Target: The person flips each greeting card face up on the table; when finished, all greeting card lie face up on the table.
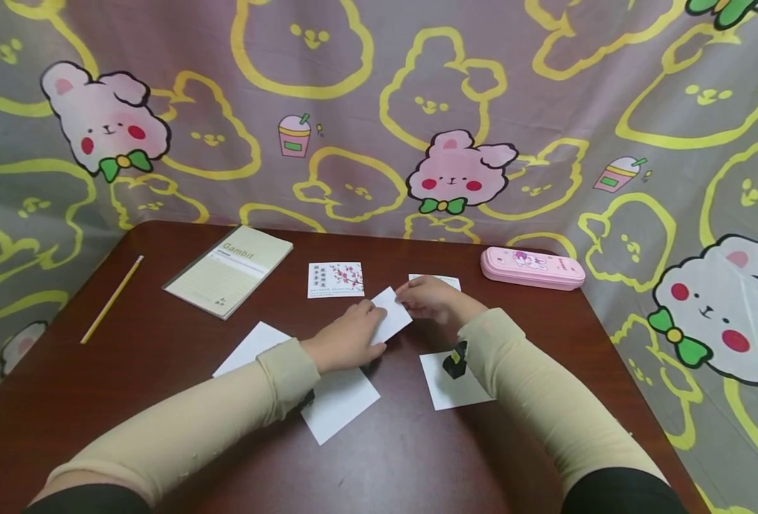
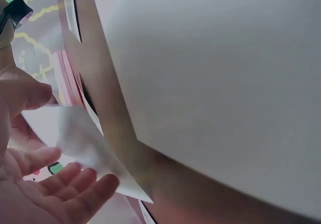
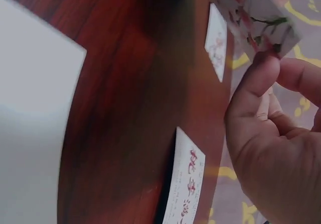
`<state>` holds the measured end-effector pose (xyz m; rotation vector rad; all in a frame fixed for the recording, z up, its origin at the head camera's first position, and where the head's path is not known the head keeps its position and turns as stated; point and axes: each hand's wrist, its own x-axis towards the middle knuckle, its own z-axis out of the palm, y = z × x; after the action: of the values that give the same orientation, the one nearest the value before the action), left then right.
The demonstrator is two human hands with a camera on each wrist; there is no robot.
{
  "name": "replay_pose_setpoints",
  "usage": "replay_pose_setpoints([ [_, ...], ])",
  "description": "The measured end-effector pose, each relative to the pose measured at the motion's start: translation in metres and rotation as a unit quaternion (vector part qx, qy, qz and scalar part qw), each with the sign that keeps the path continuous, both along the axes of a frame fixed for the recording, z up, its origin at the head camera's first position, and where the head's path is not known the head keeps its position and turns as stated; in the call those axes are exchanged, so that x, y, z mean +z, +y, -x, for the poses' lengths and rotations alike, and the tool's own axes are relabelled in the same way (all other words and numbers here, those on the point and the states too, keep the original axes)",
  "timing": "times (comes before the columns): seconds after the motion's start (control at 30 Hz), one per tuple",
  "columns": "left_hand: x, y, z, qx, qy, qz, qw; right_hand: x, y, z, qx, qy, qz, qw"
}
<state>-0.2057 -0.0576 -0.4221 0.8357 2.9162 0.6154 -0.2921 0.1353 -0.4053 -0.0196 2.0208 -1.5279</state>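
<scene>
Head view: both hands on one card (image 1: 393,318), mid-frame, looks lifted off the table. Left hand (image 1: 347,335) has its left side, fingers bent over it; right hand (image 1: 440,300) at its upper right edge. White side faces this camera. Blossom card (image 1: 336,280) upper centre, print up. Second card (image 1: 448,280) right of it, mostly behind the right hand. White sheet (image 1: 450,389) right of centre, partly under the right wrist. White also shows either side of the left sleeve (image 1: 289,375): left patch (image 1: 250,350) and lower-centre patch (image 1: 340,407); can't tell if one sheet or two. Notebook (image 1: 228,271) and pencil (image 1: 112,300) upper left, pencil case (image 1: 533,268) upper right, none touched.

Left wrist view: held card lower left, between left thumb above and fingers below; fingertips slightly apart, lying against it. Blank sheet fills the right side, near the lens.

Right wrist view: right thumb and forefinger clamped on a corner of the held card, upper right. Its print shows from here: red flowers, green leaves. Second card at lower centre carries red characters; blossom card above it.

Progress, my read: partway. Two cards look set out, print up. Third in hand, not down yet. White pieces likely left to handle; undersides hidden, so can't tell if they're printed.
</scene>
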Motion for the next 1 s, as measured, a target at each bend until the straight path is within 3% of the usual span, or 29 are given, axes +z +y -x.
replay_pose_setpoints([
  [0.27,0.012,-0.004,0.005,0.012,0.050,-0.071,0.9961,0.017,0.004,0.006,-0.021,-0.009,0.054,0.9983],
  [0.4,0.014,-0.008,0.009,0.021,0.102,-0.139,0.9849,0.021,0.004,0.007,-0.052,-0.024,0.086,0.9947],
  [0.5,0.020,-0.011,0.015,0.056,0.113,-0.188,0.9741,0.020,0.005,0.007,-0.075,-0.026,0.108,0.9910],
  [0.6,0.025,-0.017,0.020,0.113,0.079,-0.233,0.9628,0.013,0.005,0.007,-0.081,-0.024,0.123,0.9888],
  [0.73,0.030,-0.025,0.029,0.189,0.019,-0.305,0.9330,0.007,0.002,0.006,-0.078,-0.008,0.137,0.9875],
  [0.87,0.032,-0.030,0.036,0.248,-0.038,-0.379,0.8906,0.000,-0.002,0.003,-0.043,0.018,0.127,0.9908],
  [1.0,0.032,-0.030,0.040,0.274,-0.084,-0.455,0.8431,-0.008,-0.005,-0.001,-0.007,0.023,0.144,0.9893],
])
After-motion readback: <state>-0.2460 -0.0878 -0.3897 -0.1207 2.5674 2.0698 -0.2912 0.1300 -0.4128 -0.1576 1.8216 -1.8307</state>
